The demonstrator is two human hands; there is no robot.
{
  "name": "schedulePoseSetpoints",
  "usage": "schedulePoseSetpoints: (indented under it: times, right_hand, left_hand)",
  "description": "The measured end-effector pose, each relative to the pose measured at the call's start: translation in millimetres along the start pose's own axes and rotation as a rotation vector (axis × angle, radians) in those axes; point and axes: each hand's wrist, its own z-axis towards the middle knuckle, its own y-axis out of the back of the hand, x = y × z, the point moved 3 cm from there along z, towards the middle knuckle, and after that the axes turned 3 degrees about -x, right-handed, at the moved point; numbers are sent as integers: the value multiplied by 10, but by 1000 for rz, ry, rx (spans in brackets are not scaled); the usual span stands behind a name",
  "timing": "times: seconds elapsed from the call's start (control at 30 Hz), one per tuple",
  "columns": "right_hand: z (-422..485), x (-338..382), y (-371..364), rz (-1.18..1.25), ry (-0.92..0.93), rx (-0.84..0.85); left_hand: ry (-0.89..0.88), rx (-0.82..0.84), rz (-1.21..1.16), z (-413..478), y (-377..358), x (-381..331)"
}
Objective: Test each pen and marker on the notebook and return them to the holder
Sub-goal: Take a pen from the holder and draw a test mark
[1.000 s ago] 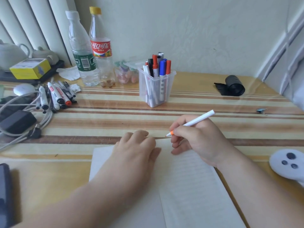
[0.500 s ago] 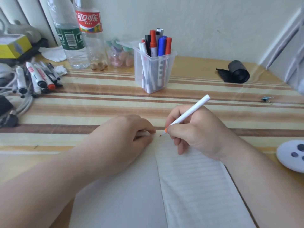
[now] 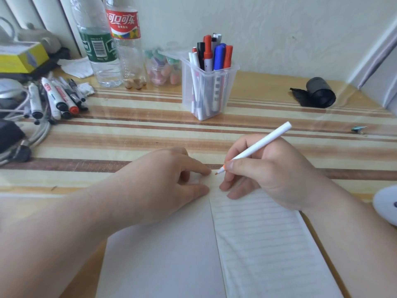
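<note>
An open lined notebook (image 3: 257, 244) lies on the striped table in front of me. My right hand (image 3: 268, 173) grips a white pen (image 3: 262, 143), its orange tip just above the top edge of the right page. My left hand (image 3: 154, 181) rests on the top of the left page, and a small white piece, apparently the pen's cap (image 3: 194, 179), shows between its thumb and forefinger. The clear plastic holder (image 3: 207, 91) stands behind the notebook with several pens and markers upright in it. More loose markers (image 3: 55, 97) lie at the left.
Two plastic bottles (image 3: 96, 46) and a small jar (image 3: 163, 69) stand at the back left. Cables and adapters (image 3: 25, 134) crowd the left edge near a yellow box (image 3: 21, 59). A black roll (image 3: 318, 92), a binder clip (image 3: 358, 129) and a white device (image 3: 384, 203) lie to the right.
My view has moved closer and lower. The right hand has tilted the pen steeper and brought its tip down towards the page. The left hand's fingers have curled in.
</note>
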Motion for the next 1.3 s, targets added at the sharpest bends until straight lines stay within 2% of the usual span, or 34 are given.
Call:
schedulePoseSetpoints:
  times: [0.23, 0.5, 1.03, 1.3]
  right_hand:
    - [24, 12, -18, -158, 44, -31]
    - [55, -3, -10, -166, 32, -26]
    - [89, 3, -34, -325, 17, -54]
    - [84, -10, -2, -202, 8, -53]
  left_hand:
    - [93, -74, 6, -35, -70, -134]
    - [123, 10, 9, -4, -17, -99]
    - [128, 18, 40, 1, -37, -116]
    - [122, 9, 39, -1, -39, -108]
